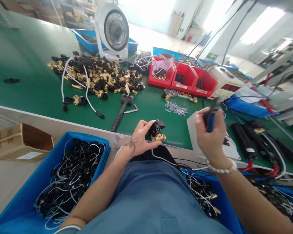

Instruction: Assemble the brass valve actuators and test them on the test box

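My left hand (142,139) is closed on a black plastic and brass valve assembly (159,137) at the bench's front edge. A thin wire clip shows on its black neck, and a white cable hangs below it. My right hand (211,135), raised to the right above a grey box, grips pliers with blue handles (210,122); their metal head is blurred and points up. Between and beyond my hands lies a small heap of wire clips (176,108) on the green bench. A dark hammer (122,110) rests left of the assembly, beside a small metal hex key (132,109).
Brass and black fittings (100,76) are piled at the back left, before a white fan (113,32). Red bins (183,78) stand behind the clips. Blue crates (104,159) of cabled parts flank my lap. Black power screwdrivers (244,139) lie right of the grey box (194,136).
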### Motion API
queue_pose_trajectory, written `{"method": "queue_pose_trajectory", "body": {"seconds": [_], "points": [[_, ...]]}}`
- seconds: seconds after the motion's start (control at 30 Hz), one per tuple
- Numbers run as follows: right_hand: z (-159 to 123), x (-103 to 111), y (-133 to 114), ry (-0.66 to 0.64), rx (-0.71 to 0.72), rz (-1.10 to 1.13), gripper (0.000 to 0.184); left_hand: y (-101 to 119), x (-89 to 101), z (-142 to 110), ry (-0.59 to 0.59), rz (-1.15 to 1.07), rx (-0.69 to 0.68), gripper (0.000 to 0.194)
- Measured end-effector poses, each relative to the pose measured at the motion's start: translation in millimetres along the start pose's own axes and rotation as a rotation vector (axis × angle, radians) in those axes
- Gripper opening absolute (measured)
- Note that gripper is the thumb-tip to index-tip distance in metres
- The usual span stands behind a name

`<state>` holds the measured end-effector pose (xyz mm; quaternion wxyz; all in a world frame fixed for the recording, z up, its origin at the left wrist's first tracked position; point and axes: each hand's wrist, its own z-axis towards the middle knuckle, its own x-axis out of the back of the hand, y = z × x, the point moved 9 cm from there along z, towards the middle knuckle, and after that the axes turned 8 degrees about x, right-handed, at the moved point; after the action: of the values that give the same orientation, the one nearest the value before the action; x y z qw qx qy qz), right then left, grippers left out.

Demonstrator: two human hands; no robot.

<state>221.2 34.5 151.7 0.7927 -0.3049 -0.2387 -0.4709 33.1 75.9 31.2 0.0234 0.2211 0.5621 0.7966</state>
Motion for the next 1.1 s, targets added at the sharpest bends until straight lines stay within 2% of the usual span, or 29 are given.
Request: {"method": "queue_pose_trajectory", "body": {"seconds": [0.1, 0.13, 0.17, 0.2, 0.27, 0.3, 0.33, 0.37, 0.43, 0.47, 0.5, 0.6, 0.67, 0.83, 0.93, 1.1], "points": [[-15.8, -50.5, -4.6, -0.545, 0.093, -0.02, 0.015, -0.3, 0.4, -0.2, 0.004, 0.004, 0.002, 0.075], [-18.4, -55.6, -4.2, -0.618, 0.103, -0.033, 0.017, -0.3, 0.5, -0.4, 0.005, 0.005, 0.002, 0.075], [-14.4, -51.2, -2.8, -0.575, 0.092, -0.042, 0.017, -0.2, 0.5, -0.6, 0.007, 0.005, 0.002, 0.075], [-6.9, -39.7, -1.3, -0.448, 0.067, -0.042, 0.015, 0.0, 0.5, -0.7, 0.007, 0.005, 0.001, 0.075], [3.7, -6.1, 2.3, -0.088, -0.005, -0.034, 0.011, 0.7, 0.2, -0.8, 0.003, 0.007, -0.003, 0.075], [3.5, 4.0, 2.5, 0.023, -0.025, -0.03, 0.011, 0.9, 0.0, -0.8, 0.0, 0.009, -0.004, 0.075], [2.1, 3.9, 1.4, 0.028, -0.026, -0.031, 0.011, 0.9, 0.0, -0.8, -0.002, 0.012, -0.005, 0.075], [-0.1, -6.4, -0.5, -0.071, -0.011, -0.031, 0.011, 0.7, 0.0, -0.9, -0.003, 0.014, -0.006, 0.075], [-12.7, -42.1, -3.9, -0.439, 0.034, -0.028, 0.014, 0.1, 0.2, -1.1, -0.002, 0.019, -0.005, 0.075], [-20.6, -55.3, -3.7, -0.584, 0.042, -0.023, 0.016, -0.2, 0.3, -1.3, 0.0, 0.021, -0.004, 0.074], [-24.0, -60.8, -2.3, -0.638, 0.031, -0.009, 0.018, -0.3, 0.2, -1.4, 0.002, 0.023, -0.003, 0.074], [-14.1, -53.0, -0.9, -0.473, -0.031, 0.134, 0.014, 1.3, -1.2, -1.0, 0.005, 0.038, -0.005, 0.076], [-10.0, -53.7, -6.9, -0.422, -0.041, 0.263, 0.014, 4.0, -2.9, 0.1, 0.003, 0.056, -0.012, 0.076], [-12.6, -71.8, -34.2, -0.474, 0.06, 0.375, 0.01, 11.8, -5.6, 2.8, 0.001, 0.093, -0.046, 0.065], [-13.3, -77.1, -44.4, -0.495, 0.127, 0.367, 0.017, 14.7, -6.0, 2.3, 0.001, 0.092, -0.065, 0.059], [-15.3, -78.6, -61.9, -0.545, 0.317, 0.366, 0.021, 13.1, -4.6, 1.0, -0.022, 0.081, -0.048, 0.065]]}}
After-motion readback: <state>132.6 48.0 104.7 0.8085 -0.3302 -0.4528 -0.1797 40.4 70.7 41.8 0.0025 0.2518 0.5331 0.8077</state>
